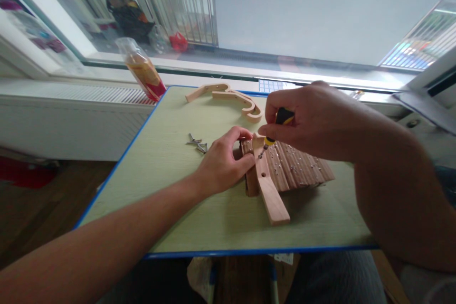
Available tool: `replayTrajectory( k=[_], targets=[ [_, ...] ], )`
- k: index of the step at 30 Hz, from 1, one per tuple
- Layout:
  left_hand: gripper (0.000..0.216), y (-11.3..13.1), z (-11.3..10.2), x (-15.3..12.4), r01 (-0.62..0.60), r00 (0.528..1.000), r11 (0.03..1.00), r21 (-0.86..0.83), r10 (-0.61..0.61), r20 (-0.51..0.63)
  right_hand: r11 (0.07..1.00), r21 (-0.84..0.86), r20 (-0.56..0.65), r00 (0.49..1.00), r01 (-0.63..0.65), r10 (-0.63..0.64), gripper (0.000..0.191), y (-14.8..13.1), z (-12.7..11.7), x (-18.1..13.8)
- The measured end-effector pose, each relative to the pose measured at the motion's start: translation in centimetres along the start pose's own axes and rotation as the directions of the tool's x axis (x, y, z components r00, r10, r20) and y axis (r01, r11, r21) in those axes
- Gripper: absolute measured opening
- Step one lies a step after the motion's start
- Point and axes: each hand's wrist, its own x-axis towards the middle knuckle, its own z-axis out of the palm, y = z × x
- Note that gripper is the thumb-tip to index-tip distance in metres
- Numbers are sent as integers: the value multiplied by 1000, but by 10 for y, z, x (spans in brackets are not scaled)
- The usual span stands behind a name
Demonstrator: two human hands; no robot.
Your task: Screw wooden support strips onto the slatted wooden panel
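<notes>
Bottle point(144, 71) (contents unclear) beyond screwdriver point(284, 116)

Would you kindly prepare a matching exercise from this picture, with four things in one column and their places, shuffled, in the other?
Things
1. Screwdriver
2. Loose screws
3. Bottle
4. Pair of curved wooden pieces

Places
A. Off the table, beside its far left corner
B. Gripped in the right hand
C. On the table, near its far edge
D. On the table, to the left of the left hand

Right pairs: 1-B, 2-D, 3-A, 4-C
</notes>
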Motion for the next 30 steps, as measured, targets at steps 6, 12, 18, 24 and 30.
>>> replayTrajectory(
  k=[6,12,18,24,30],
  targets=[
    [47,-3,0,1,-51,999,999,-5,51,7,998,31,68,996,55,-57,13,5,-2,-3],
    [42,-3,1,1,-61,998,998,0,61,-22,990,104,120,987,98,-111,22,5,-6,-9],
    [40,0,-1,1,-64,998,998,-13,63,-13,993,62,83,991,101,-106,15,2,-7,-9],
    [40,2,-2,1,-51,999,999,-17,51,3,995,-8,46,994,97,-96,9,2,-5,-5],
    [36,2,-1,0,-50,999,999,-8,50,-5,999,-14,-6,999,32,-32,17,-2,-2,-1]
  ],
)
